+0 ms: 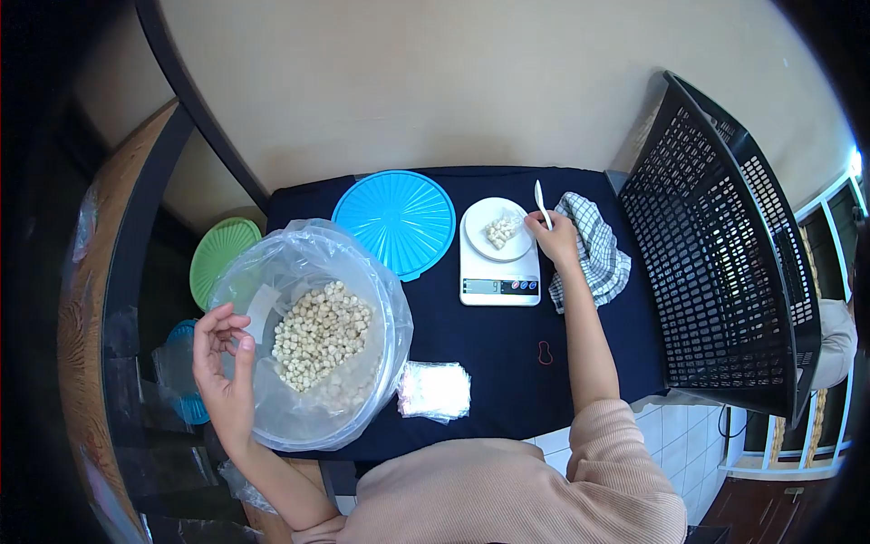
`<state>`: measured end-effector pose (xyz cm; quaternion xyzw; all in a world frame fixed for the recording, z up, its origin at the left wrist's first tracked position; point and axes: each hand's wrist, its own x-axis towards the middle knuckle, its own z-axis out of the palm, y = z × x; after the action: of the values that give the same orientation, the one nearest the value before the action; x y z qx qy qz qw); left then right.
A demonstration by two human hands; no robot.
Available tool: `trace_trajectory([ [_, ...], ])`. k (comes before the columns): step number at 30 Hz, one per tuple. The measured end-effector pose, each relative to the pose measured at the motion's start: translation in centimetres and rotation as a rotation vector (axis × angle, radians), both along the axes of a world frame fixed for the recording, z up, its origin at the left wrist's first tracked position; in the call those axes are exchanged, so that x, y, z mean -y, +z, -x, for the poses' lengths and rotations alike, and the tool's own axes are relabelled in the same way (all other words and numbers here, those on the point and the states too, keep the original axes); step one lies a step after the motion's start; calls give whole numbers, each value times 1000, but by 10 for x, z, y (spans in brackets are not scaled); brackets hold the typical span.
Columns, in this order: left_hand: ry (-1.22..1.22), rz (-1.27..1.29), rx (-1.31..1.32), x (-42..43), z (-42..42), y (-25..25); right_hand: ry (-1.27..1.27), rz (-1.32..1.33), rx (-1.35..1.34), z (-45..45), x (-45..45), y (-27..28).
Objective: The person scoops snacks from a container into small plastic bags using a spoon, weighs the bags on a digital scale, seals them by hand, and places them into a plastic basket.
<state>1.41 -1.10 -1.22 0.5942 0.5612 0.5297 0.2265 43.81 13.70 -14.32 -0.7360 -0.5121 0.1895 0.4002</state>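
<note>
My right hand (555,238) is closed around a white plastic spoon (543,203), which points up and away from me. Its fingertips reach the edge of a small clear bag of pale, round, nut-like pieces (499,233). That bag lies on the white plate of a digital kitchen scale (473,272). My left hand (223,358) hovers over the near-left rim of a large tub lined with clear plastic (385,363), its fingers loosely bent and thumb apart, with nothing visible in it. Many more of the pale pieces (323,331) fill the tub's bottom. A white rectangular piece (263,311) shows inside the liner.
A blue round lid (395,222) lies behind the tub, and a green lid (222,258) is at left. A stack of clear bags (435,391), a red band (545,353) and a checkered cloth (594,249) rest on the dark tablecloth. A black crate (707,254) stands right.
</note>
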Motion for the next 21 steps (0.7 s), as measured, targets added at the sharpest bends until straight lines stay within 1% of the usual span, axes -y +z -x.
trace_trajectory([
  [4,4,-9,4,0,-1,0,10,13,28,-1,-3,-4],
  [7,5,2,-5,0,0,1,28,9,1,-1,-3,-4],
  [10,14,1,16,0,-2,2,80,-40,21,6,0,10],
  [11,16,5,13,0,-2,2,123,-123,12,9,1,17],
  [12,20,8,9,0,-2,2,168,-207,1,15,2,27],
  [13,29,2,10,0,-2,3,177,-213,2,23,4,40],
  [15,28,15,12,0,-2,4,326,-282,-90,39,8,71],
  [16,19,20,21,1,-2,4,358,-282,-160,50,11,86],
  [17,38,11,20,1,-2,4,415,-365,-244,60,11,95],
  [19,3,0,19,1,-1,4,553,-403,-356,87,21,127],
  [21,16,-22,28,1,0,5,691,-353,-466,121,36,159],
])
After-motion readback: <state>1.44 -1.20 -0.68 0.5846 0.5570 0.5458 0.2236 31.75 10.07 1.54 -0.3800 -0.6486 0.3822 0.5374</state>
